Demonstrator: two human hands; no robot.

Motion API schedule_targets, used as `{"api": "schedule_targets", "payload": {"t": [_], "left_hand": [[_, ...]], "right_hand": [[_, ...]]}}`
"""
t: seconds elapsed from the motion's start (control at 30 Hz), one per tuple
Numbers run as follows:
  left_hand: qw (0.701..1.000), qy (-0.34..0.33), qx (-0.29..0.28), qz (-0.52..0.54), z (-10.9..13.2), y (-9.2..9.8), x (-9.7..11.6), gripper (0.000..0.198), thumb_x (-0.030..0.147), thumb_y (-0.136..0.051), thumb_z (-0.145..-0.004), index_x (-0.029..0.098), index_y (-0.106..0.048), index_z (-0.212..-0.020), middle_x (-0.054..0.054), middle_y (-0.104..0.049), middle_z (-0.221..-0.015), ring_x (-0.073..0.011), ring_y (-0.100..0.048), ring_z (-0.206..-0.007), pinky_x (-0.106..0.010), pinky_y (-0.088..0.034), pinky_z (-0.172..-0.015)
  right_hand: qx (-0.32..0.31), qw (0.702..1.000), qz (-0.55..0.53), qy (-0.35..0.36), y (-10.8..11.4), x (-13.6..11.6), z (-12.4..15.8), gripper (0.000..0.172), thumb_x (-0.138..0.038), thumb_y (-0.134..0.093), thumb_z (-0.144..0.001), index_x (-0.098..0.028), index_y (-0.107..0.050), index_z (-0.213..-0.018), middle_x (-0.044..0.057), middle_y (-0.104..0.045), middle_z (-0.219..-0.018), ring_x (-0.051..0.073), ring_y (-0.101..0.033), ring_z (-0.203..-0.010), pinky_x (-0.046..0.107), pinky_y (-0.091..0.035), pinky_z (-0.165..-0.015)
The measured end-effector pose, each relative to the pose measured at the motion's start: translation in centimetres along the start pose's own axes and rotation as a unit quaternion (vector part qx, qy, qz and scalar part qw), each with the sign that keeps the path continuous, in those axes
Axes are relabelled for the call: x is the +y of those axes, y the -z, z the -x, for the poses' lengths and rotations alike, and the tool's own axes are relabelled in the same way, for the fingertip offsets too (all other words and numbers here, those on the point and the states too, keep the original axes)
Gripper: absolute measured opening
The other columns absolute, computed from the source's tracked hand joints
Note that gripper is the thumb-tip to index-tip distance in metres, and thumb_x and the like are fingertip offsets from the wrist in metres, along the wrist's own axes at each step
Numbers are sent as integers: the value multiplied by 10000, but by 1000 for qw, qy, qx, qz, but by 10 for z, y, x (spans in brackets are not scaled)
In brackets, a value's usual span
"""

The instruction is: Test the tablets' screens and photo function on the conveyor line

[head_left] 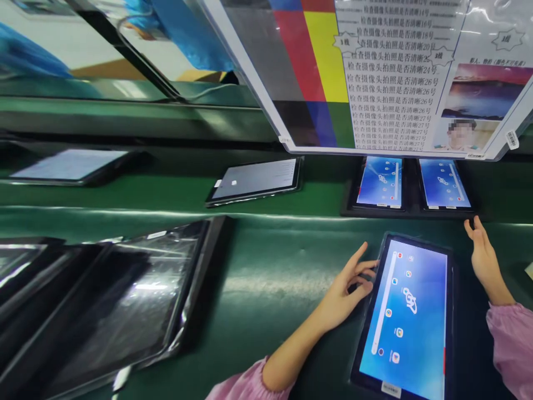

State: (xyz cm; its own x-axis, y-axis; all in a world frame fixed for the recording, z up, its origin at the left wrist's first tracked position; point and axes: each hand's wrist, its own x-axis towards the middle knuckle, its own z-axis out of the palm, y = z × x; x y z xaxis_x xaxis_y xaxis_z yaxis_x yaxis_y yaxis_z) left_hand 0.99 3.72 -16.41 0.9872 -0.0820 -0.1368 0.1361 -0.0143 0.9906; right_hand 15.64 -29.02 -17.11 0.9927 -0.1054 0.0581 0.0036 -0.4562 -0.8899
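A large tablet [410,316] with a lit blue home screen lies on the green work surface [266,278], at the lower right. Beside its left edge is my left hand [347,289], fingers spread, with fingertips touching or very near the edge; it holds nothing. My right hand [485,253] is raised to the right of the tablet, fingers apart and nothing in it, close to the front edge of a black tray [345,208]. Two smaller lit tablets, one on the left [380,180] and one on the right [444,183], rest in that tray.
A printed test chart [391,111] in a clear sleeve hangs above the tray. Along the back strip lie a grey-screened tablet [256,180] and another lit tablet [69,165]. Dark, film-wrapped tablets [137,294] fill the left. Blue-sleeved people show blurred beyond.
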Motion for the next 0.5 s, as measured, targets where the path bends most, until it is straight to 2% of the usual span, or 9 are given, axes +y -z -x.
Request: {"api": "schedule_targets", "payload": {"t": [0.1, 0.17, 0.23, 0.3, 0.33, 0.4, 0.43, 0.5], "left_hand": [[999, -29, -6, -25, 1, 0, -1, 770, 355, -671, -944, 335, -299, -1618, -122, -630, -1386, -221, -634, -1025, -424, -526, -968], [998, -45, -4, -40, 1, -2, -2, 747, 351, -658, -958, 333, -304, -1615, -127, -625, -1393, -224, -632, -1033, -425, -531, -961], [997, -57, -3, -54, 3, -3, -2, 731, 346, -631, -976, 331, -287, -1621, -137, -614, -1416, -240, -635, -1066, -439, -537, -960], [995, -71, -14, -67, 7, -3, 0, 772, 327, -639, -966, 342, -251, -1633, -137, -574, -1476, -279, -624, -1167, -490, -518, -1022], [994, -75, -36, -71, 10, -2, 3, 843, 320, -681, -937, 350, -218, -1641, -134, -522, -1535, -313, -590, -1262, -529, -483, -1082], [989, -66, -114, -69, 17, -1, 12, 1082, 294, -798, -836, 365, -93, -1655, -115, -359, -1657, -381, -457, -1437, -576, -407, -1172], [984, -54, -161, -61, 20, -1, 16, 1214, 268, -841, -785, 372, 7, -1647, -106, -274, -1695, -402, -410, -1476, -576, -405, -1180], [972, -28, -231, -43, 25, -1, 24, 1370, 209, -861, -743, 384, 204, -1587, -106, -163, -1725, -413, -444, -1457, -551, -486, -1123]], "right_hand": [[-3, 1000, 13, -9, 8, -8, 15, 690, -683, -280, -1027, -241, -518, -1500, 54, -407, -1626, 274, -309, -1522, 462, -183, -1273], [-1, 999, 29, -16, 12, -12, 30, 665, -682, -327, -1015, -248, -547, -1468, 67, -479, -1574, 300, -431, -1436, 478, -273, -1236], [-7, 997, 64, -33, 18, -14, 46, 642, -697, -381, -994, -255, -582, -1413, 95, -621, -1406, 310, -618, -1175, 503, -432, -1102], [-25, 995, 74, -57, 23, -12, 61, 628, -715, -396, -986, -252, -601, -1358, 96, -698, -1192, 259, -666, -859, 460, -544, -871], [-35, 995, 59, -67, 25, -11, 67, 622, -718, -402, -987, -248, -601, -1342, 89, -701, -1116, 231, -649, -762, 423, -558, -773], [-51, 996, -2, -77, 27, -9, 74, 610, -713, -442, -984, -241, -583, -1345, 78, -685, -1052, 202, -632, -693, 371, -567, -668], [-57, 995, -32, -76, 27, -9, 76, 605, -705, -474, -979, -239, -576, -1351, 79, -680, -1053, 203, -643, -709, 363, -580, -668], [-70, 992, -77, -68, 25, -11, 78, 586, -679, -516, -978, -239, -574, -1361, 91, -685, -1081, 232, -684, -834, 379, -610, -769]]}}
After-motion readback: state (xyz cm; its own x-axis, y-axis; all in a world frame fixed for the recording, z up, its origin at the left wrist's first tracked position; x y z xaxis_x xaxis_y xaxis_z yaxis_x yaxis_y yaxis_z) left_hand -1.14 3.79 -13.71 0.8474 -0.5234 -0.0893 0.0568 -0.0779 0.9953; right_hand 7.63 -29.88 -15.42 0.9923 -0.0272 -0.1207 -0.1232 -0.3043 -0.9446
